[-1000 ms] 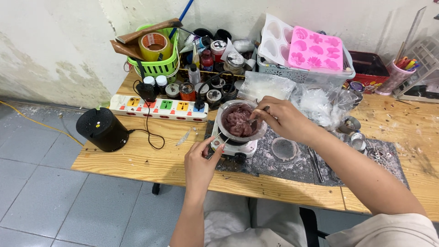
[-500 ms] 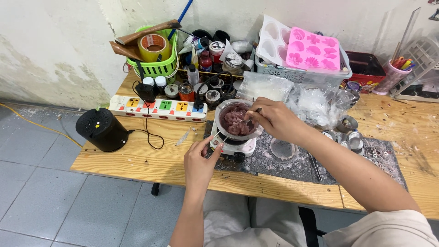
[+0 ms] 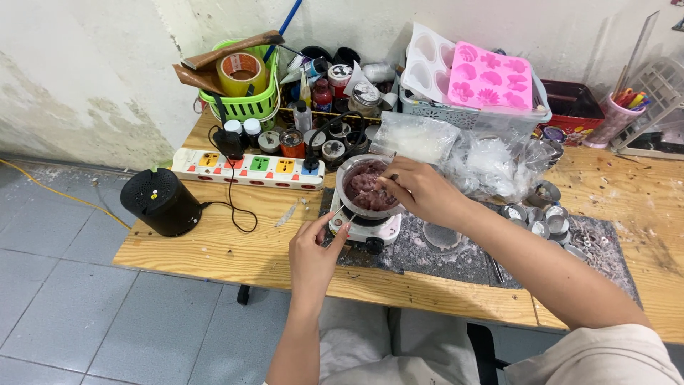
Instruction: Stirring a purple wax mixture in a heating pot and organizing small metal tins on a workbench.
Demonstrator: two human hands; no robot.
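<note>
Head view: left hand (image 3: 313,253) grip on pot handle (image 3: 340,214), right hand (image 3: 420,189) pinching stirrer (image 3: 389,178) w/ pink mould (image 3: 490,75) behind.

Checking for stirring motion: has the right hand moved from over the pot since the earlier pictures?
No. The right hand stays over the pot, just below the power strip; any shift is too slight to tell.

This is looking like a small home craft workshop. A rough wooden desk (image 3: 214,249) is standing against a stained, peeling wall (image 3: 78,78), crowded with little jars (image 3: 292,141), a pink silicone mould (image 3: 491,75), a power strip (image 3: 246,167) and a tiny hotplate (image 3: 367,228) that is probably melting wax, though that is hard to tell.
</note>
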